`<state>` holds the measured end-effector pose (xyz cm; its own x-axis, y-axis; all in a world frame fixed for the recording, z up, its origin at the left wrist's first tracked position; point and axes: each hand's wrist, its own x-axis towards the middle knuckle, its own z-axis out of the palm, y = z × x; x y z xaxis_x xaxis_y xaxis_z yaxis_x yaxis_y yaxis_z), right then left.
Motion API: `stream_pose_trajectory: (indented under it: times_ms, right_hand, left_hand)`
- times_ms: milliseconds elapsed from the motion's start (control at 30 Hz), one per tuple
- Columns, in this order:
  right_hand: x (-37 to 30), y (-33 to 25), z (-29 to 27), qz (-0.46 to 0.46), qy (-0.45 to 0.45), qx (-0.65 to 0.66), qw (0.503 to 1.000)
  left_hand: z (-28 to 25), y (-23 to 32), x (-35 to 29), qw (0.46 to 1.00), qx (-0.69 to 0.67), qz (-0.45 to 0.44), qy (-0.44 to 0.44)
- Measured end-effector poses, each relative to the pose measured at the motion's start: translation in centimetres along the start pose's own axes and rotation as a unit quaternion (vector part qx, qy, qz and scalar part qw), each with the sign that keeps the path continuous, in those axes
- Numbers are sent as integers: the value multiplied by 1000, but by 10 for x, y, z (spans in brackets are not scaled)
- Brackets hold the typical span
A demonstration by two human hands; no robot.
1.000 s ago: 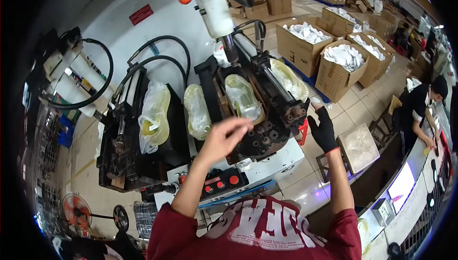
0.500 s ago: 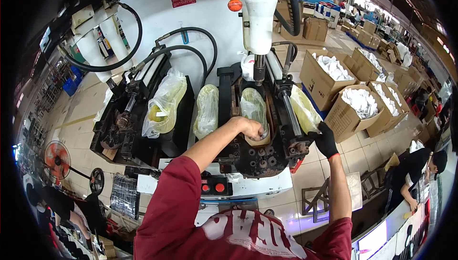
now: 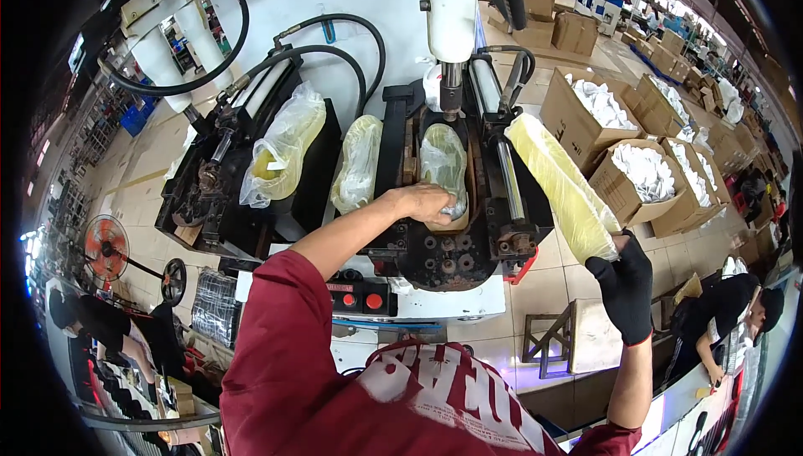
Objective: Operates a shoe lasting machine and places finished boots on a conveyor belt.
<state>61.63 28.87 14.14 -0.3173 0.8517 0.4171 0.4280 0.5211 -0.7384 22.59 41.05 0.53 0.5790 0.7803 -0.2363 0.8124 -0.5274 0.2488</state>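
Note:
My bare left hand (image 3: 428, 202) is at the near end of a yellowish shoe sole (image 3: 443, 159) covered in clear plastic, its fingers curled against it. That sole lies in the dark metal mould of a press (image 3: 447, 268), under a white cylinder with a steel ram (image 3: 452, 88). My right hand (image 3: 626, 284), in a black glove, is closed on the near end of a long yellow shoe sole (image 3: 565, 188) in clear plastic. This one is held tilted, to the right of the press.
Two more plastic-covered yellow soles, one narrow (image 3: 358, 163) and one bulkier (image 3: 286, 142), lie left of the mould. Red buttons (image 3: 374, 300) sit on the machine's front. Cartons of white pieces (image 3: 640, 173) stand at right. People work at both sides; a fan (image 3: 107, 243) stands left.
My right hand has moved right and nearer to me, drawing the long yellow sole out from beside the press. My left hand stays at the sole in the mould.

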Motion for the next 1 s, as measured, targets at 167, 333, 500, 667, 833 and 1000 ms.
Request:
stream_pose_trajectory:
  times_ms: [167,333,500,667,833,1000]
  right_hand:
    - [-3,-11,4,17,-48,22,998]
    - [17,-37,10,-94,-66,-88,990]
    - [48,-67,33,-155,-86,-127,976]
    - [120,-71,119,-164,-166,-183,955]
    - [170,17,241,-198,-237,-260,915]
    - [196,21,245,-182,-363,-368,837]
  left_hand:
    - [0,1,-7,997,-12,13,81]
    - [-65,24,-70,973,-36,-2,230]
    - [-93,101,-174,930,-97,-3,355]
    - [-93,144,-250,857,-68,37,509]
    - [-91,138,-269,835,-29,39,548]
    - [-94,126,-282,816,16,15,577]
